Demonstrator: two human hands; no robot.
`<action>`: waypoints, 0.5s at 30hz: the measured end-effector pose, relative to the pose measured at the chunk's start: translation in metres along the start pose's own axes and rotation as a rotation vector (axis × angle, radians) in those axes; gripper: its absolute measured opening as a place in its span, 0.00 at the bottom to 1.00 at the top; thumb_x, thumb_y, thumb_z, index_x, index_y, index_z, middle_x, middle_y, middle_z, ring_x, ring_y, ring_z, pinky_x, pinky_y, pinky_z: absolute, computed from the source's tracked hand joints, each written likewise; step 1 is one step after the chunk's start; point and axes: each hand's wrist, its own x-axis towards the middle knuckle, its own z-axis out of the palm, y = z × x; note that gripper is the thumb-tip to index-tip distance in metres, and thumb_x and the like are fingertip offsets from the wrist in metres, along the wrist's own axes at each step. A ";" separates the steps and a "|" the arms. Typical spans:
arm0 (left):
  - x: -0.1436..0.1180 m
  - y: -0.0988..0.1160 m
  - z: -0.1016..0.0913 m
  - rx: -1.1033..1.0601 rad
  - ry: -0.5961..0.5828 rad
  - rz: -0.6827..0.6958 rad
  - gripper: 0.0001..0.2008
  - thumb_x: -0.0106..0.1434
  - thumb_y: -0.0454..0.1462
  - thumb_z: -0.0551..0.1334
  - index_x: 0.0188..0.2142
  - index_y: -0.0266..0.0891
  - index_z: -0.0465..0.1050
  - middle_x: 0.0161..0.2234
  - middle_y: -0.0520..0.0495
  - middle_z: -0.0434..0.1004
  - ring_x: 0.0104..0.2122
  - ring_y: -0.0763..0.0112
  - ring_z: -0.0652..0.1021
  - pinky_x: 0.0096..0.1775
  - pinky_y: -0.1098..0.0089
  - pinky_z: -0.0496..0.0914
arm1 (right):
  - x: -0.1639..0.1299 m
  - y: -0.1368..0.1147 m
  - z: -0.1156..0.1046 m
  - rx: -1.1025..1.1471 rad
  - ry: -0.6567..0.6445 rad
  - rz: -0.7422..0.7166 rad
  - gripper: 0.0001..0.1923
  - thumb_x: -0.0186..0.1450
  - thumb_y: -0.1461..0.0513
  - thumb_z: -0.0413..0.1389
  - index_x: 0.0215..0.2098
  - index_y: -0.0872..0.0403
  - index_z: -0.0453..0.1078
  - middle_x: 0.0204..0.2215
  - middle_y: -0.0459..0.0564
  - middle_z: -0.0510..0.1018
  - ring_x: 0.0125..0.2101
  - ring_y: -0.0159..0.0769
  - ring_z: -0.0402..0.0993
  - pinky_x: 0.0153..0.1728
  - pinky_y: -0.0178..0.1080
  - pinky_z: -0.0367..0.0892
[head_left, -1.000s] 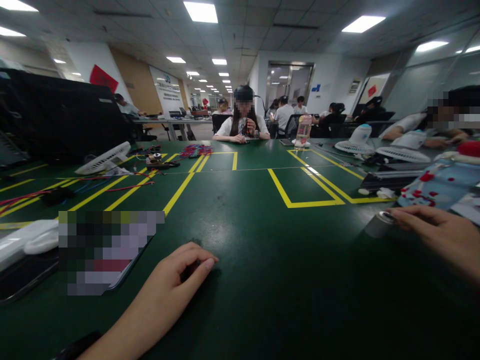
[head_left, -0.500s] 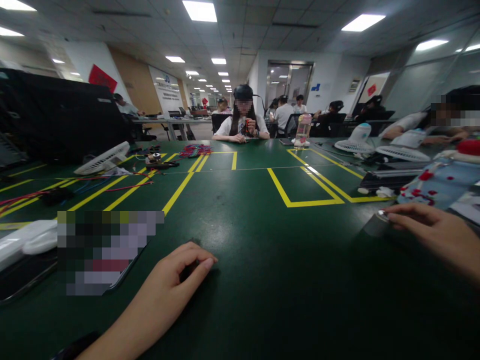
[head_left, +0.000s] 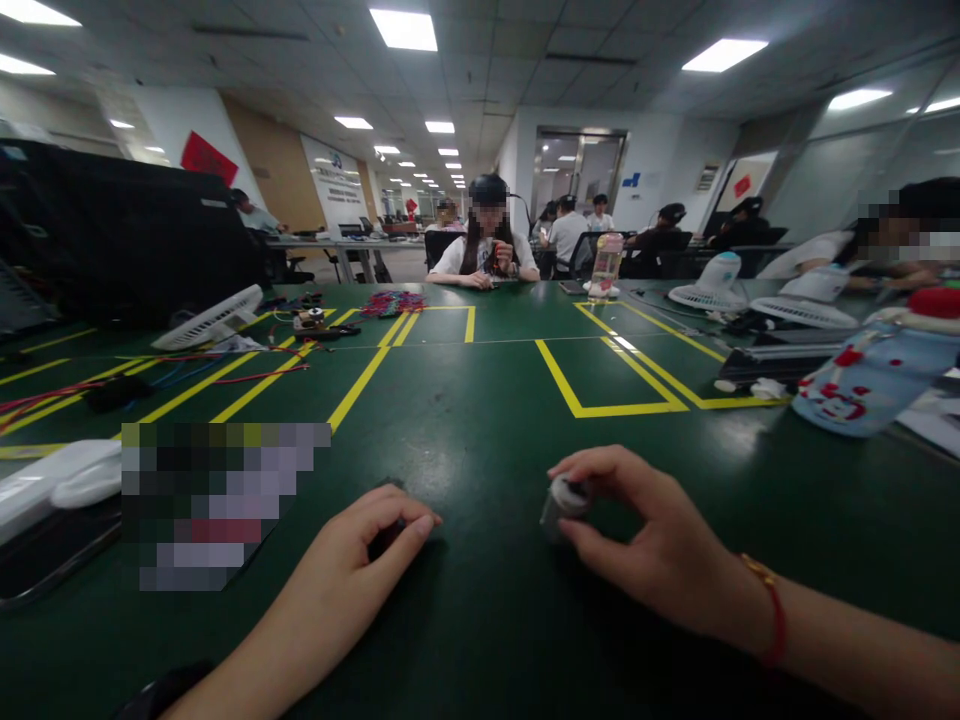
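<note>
Green matting with yellow tape lines over the whole table (head_left: 480,420). Near the front edge, right hand (head_left: 660,545) with thumb and fingers closed around a small grey cylinder (head_left: 561,503), silver at its top end, resting on the mat just right of centre; lower part of the cylinder hidden behind the thumb, make not readable. Left hand (head_left: 360,555) just beside it to the left, fingers curled and pressed down over a small dark thing (head_left: 384,540), almost wholly covered and too dark to identify; impossible to tell whether gripped or only touched. Red cord bracelet (head_left: 769,610) on the right wrist; both forearms cut off by the lower frame edge. Pixelated block (head_left: 225,500) at left hiding some flat item, nothing legible there. White device (head_left: 60,480) cut off at the left edge. Farther left, red and blue wires (head_left: 187,365) and a white fan (head_left: 210,318) lying tilted. At right, a pale blue bottle with red marks (head_left: 862,385), partly out of frame, print too blurred to read. More white fans (head_left: 709,280) and a clear drink bottle (head_left: 606,268) toward the far side. Seated person in a white top (head_left: 484,255) across the table, hands raised to something small. Wall sign (head_left: 334,185) and red poster (head_left: 206,158) in the background, lettering unreadable.
</note>
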 end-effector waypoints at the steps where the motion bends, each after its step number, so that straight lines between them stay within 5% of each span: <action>1: 0.000 -0.001 -0.001 0.002 0.000 0.002 0.11 0.67 0.42 0.54 0.35 0.44 0.74 0.36 0.51 0.74 0.38 0.65 0.75 0.42 0.66 0.67 | 0.004 -0.010 0.012 0.019 -0.049 -0.011 0.16 0.59 0.62 0.56 0.45 0.50 0.62 0.40 0.44 0.73 0.39 0.26 0.71 0.42 0.32 0.69; 6: 0.000 0.007 0.000 0.017 0.020 0.018 0.09 0.67 0.41 0.55 0.39 0.45 0.73 0.38 0.51 0.74 0.40 0.65 0.74 0.43 0.64 0.67 | 0.005 -0.016 0.036 0.061 -0.119 0.033 0.19 0.57 0.62 0.56 0.47 0.49 0.59 0.40 0.44 0.71 0.39 0.26 0.70 0.43 0.34 0.68; 11: 0.014 0.047 0.011 -0.023 0.045 0.191 0.09 0.65 0.38 0.58 0.44 0.49 0.73 0.41 0.51 0.71 0.42 0.67 0.73 0.45 0.66 0.66 | 0.001 -0.007 0.039 0.194 -0.090 0.082 0.28 0.56 0.62 0.59 0.51 0.49 0.52 0.44 0.45 0.70 0.42 0.26 0.69 0.44 0.34 0.68; 15: 0.027 0.072 0.015 -0.053 0.044 0.252 0.05 0.62 0.35 0.61 0.34 0.46 0.77 0.36 0.52 0.71 0.38 0.69 0.73 0.41 0.69 0.67 | 0.003 -0.009 0.035 0.201 -0.111 0.092 0.22 0.57 0.62 0.58 0.47 0.50 0.55 0.39 0.43 0.72 0.39 0.25 0.71 0.41 0.32 0.68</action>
